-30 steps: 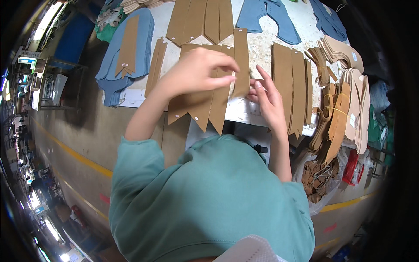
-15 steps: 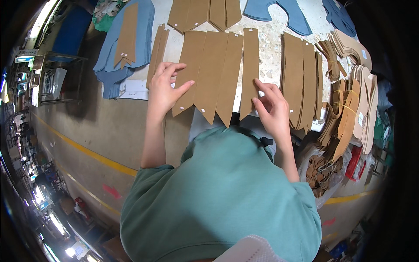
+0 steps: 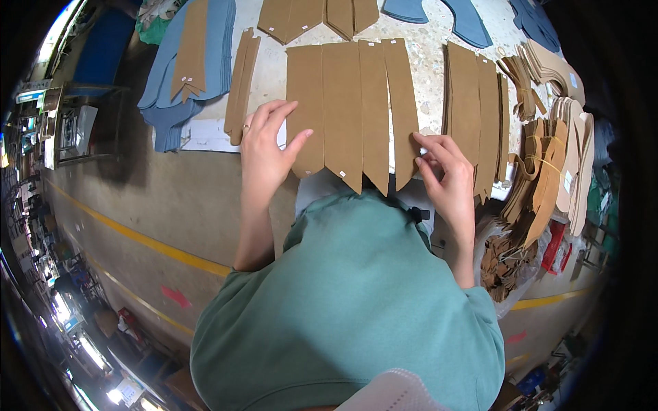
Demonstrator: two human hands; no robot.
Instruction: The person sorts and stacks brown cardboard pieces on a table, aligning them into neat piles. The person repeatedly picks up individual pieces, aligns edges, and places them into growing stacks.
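A row of brown fabric panels [image 3: 341, 103] with slanted, pointed near ends lies side by side on the table, small white labels stuck on them. At the left edge of the row, my left hand [image 3: 266, 147] rests with fingers and thumb spread, its thumb over the leftmost panel. My right hand [image 3: 449, 168] is beside the narrow brown strip [image 3: 403, 109] at the row's right end. Its bent fingertips and thumb touch the strip's outer edge, apart from each other. A thin wedge-shaped gap separates this strip from the panel beside it.
Stacked brown strips [image 3: 466, 103] lie to the right, near tied bundles [image 3: 545, 178] at the table's end. Another narrow strip [image 3: 243, 82] and blue pieces [image 3: 157, 82] are on the left. More brown panels [image 3: 295, 17] lie farther back. A bag of brown scraps [image 3: 507, 264] hangs at right.
The near ends of the brown panels and the right-end strip have swung to the right. Both hands have shifted right with them, and the lower gap beside the strip looks narrower.
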